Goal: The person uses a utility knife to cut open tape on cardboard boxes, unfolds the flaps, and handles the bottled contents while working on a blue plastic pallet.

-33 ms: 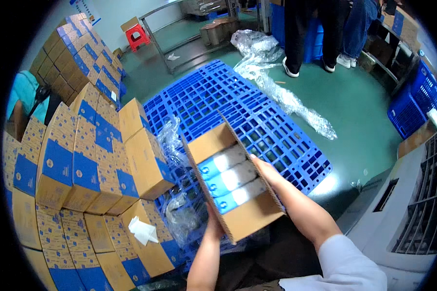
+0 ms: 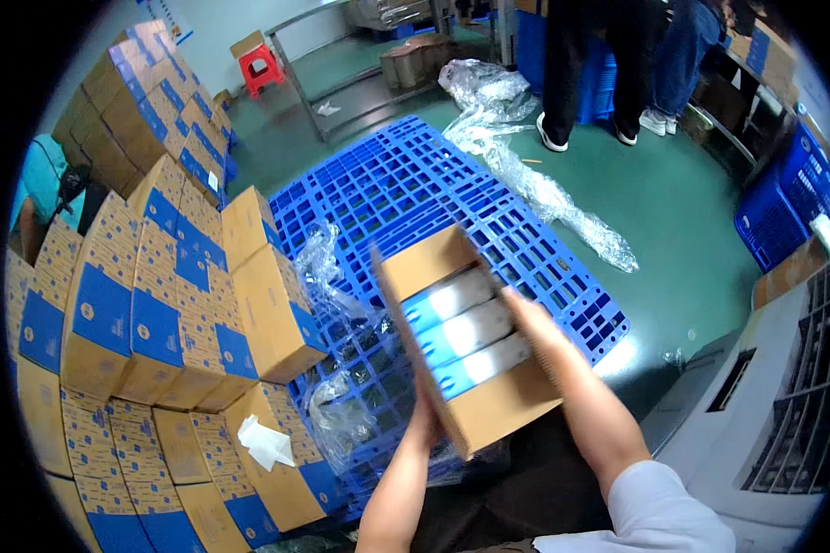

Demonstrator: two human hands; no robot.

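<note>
An open cardboard box (image 2: 493, 419) is held up in front of me, tilted, over the near part of the blue plastic pallet (image 2: 401, 152). Inside lie several blue-and-white packs (image 2: 466, 327) in a row, slightly blurred. My left hand (image 2: 426, 415) grips the box's left side, its fingers mostly hidden behind the wall. On the opposite side my right hand (image 2: 530, 323) is closed on the box's edge.
Stacked cardboard cartons (image 2: 189, 286) with blue panels stand at left, a white paper (image 2: 266, 442) on one. Clear plastic film (image 2: 563, 217) trails across the floor and pallet. Blue crates (image 2: 770, 217) and a grey grilled machine (image 2: 756, 405) are at right. Other people (image 2: 599, 64) stand beyond.
The box, with both my hands on it, has shifted a little to the right. The packs stay inside it.
</note>
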